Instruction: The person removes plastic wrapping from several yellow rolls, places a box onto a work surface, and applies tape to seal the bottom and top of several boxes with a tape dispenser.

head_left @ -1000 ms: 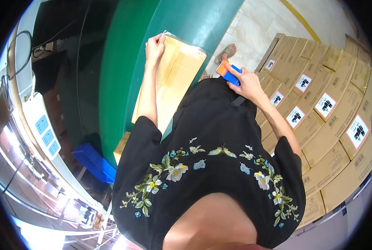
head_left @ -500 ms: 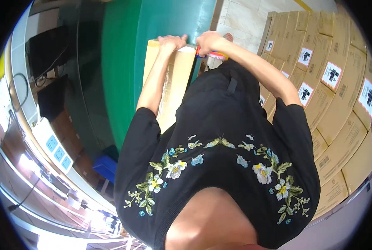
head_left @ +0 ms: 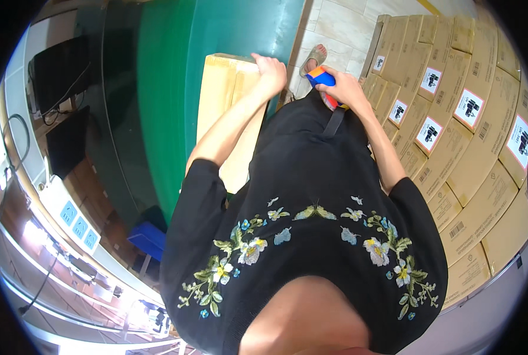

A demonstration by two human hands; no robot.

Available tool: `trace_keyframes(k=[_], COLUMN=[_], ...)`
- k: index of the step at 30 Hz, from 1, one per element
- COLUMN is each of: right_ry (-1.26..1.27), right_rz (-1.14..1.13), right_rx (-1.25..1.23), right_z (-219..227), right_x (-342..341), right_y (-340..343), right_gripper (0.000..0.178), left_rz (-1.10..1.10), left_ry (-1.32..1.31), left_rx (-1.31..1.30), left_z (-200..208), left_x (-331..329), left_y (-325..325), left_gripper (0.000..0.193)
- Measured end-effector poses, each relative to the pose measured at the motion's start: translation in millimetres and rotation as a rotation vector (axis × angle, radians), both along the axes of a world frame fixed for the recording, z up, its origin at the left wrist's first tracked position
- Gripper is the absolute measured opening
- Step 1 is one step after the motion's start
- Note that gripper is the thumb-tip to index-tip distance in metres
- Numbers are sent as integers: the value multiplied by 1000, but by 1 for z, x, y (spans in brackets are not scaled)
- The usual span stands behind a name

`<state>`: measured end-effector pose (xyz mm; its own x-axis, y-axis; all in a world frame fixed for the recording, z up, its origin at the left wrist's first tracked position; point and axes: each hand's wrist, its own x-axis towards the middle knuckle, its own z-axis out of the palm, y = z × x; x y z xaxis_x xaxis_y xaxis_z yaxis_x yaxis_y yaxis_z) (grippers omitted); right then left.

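A long cardboard box (head_left: 221, 89) lies on the green tabletop (head_left: 246, 26), its near end beside my body. My left hand (head_left: 273, 74) is at the box's far right corner, its fingers curled over the edge and partly hidden from above. To the right, past the table's edge, my right hand (head_left: 345, 90) is closed around a tape dispenser (head_left: 321, 78) with blue, orange and red parts. The dispenser is held just above my dark clothing, apart from the box.
Stacked cartons (head_left: 453, 142) with picture labels form a wall on the right. A sandaled foot (head_left: 315, 58) stands on the tiled floor (head_left: 341, 26). On the left are a power strip (head_left: 68, 207), dark screens (head_left: 60, 68) and a blue bin (head_left: 148, 239).
My right hand has moved right and nearer to me with the tape dispenser, away from the box. My left hand has slid right to the box's corner.
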<state>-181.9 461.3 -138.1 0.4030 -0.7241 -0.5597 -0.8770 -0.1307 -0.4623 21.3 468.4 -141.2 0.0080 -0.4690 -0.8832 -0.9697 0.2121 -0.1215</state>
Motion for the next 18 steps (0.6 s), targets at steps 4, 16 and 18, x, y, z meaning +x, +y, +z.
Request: trace_keyframes(k=[4,16,18], right_ry=[-81,-210,-235], right_rz=[-55,-148,-98], right_rx=[21,65,35], right_z=[40,38,39], right_x=[4,-10,-3], right_y=[0,-11,-18], right_gripper=[64,68,66], left_rz=[266,1055,2256], left_ry=[-5,-493,-288], left_rx=[385,-1621,-1381], left_z=[-51,1,-8], left_x=[24,117,113], left_y=[-24,252,384], left_gripper=[49,34,49])
